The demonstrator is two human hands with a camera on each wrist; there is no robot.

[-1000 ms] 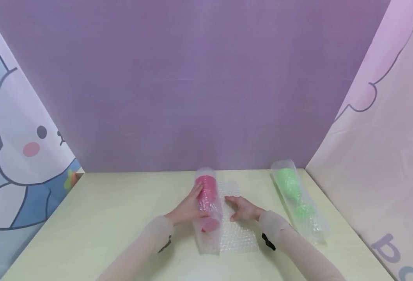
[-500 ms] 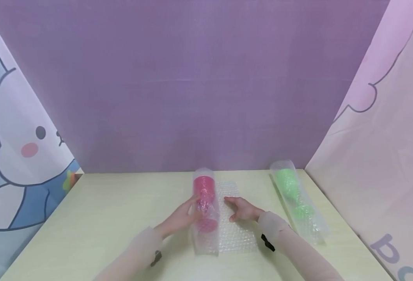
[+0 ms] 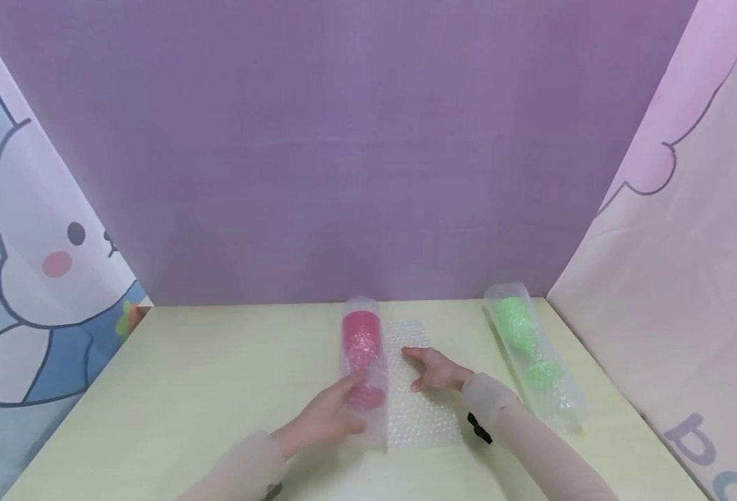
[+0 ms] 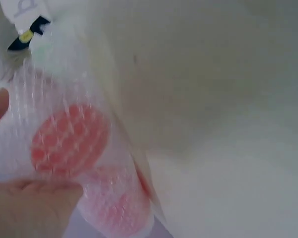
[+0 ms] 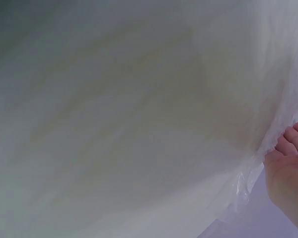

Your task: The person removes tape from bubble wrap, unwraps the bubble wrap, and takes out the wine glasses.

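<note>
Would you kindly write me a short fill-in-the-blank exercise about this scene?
1. The right hand is over flat bubble wrap, while the ____ hand is at the pink bundle.
2. The other bundle, on the far side of the right hand, has contents coloured ____.
3. In all, ____ bundles lie on the table.

Missing words: left; green; two.
</note>
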